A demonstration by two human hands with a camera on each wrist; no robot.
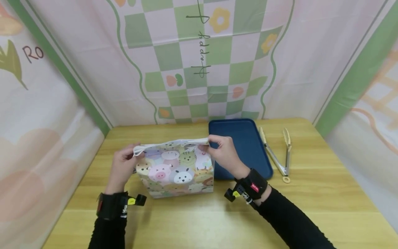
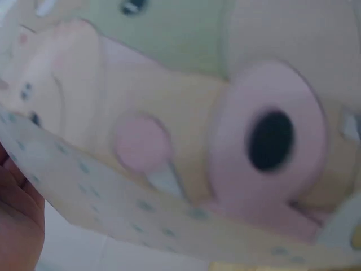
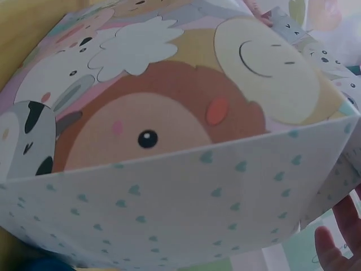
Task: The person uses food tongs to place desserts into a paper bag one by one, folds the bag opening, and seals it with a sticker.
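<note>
A bag [image 1: 177,173] printed with cartoon animals stands on the table, its broad front turned toward me. My left hand [image 1: 121,167] pinches the left end of its white top edge, and my right hand [image 1: 225,155] pinches the right end. Between them the top edge runs nearly level, and the inside is hidden. In the left wrist view, the blurred print of the bag [image 2: 169,147] fills most of the picture, with part of the left hand [image 2: 20,220] at the left. Small green hearts cover the narrow side of the bag [image 3: 169,220] in the right wrist view.
A dark blue tray [image 1: 245,145] lies behind and right of the bag, partly covered by the right hand. Right of it rest metal tongs [image 1: 283,166] with spread arms and pale tips. Printed cloth [image 1: 192,52] hangs behind the wooden table [image 1: 199,221] and at both sides.
</note>
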